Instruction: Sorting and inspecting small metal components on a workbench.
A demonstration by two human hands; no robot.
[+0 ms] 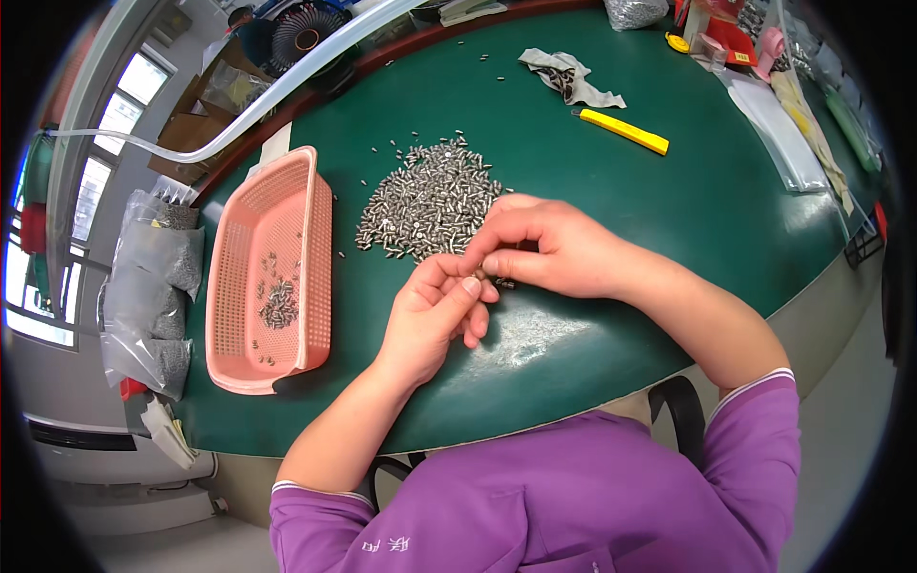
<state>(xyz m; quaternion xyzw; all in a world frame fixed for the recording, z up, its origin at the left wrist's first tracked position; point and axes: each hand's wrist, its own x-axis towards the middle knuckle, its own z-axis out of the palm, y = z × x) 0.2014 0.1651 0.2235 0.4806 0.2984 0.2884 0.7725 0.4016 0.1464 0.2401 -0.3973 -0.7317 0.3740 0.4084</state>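
Observation:
A heap of small silvery metal cylinders [425, 196] lies on the green tabletop [611, 353]. Just in front of its near right edge, my two hands meet. My left hand [435, 306] is closed, thumb against the curled fingers, around small metal pieces that barely show. My right hand [549, 248] pinches at the left fingertips, thumb and forefinger together; what lies between them is too small and covered to name. A few more metal pieces show just beneath the right fingers. To the left stands a pink plastic basket [317, 286] with a small pile of the same pieces inside.
Bulging clear bags [158, 286] of small parts line the left edge. A yellow utility knife [626, 132] and a crumpled pale cloth [573, 78] lie at the far right. Flat plastic bags [778, 134] and a red bin [731, 43] sit beyond. Stray pieces dot the far tabletop.

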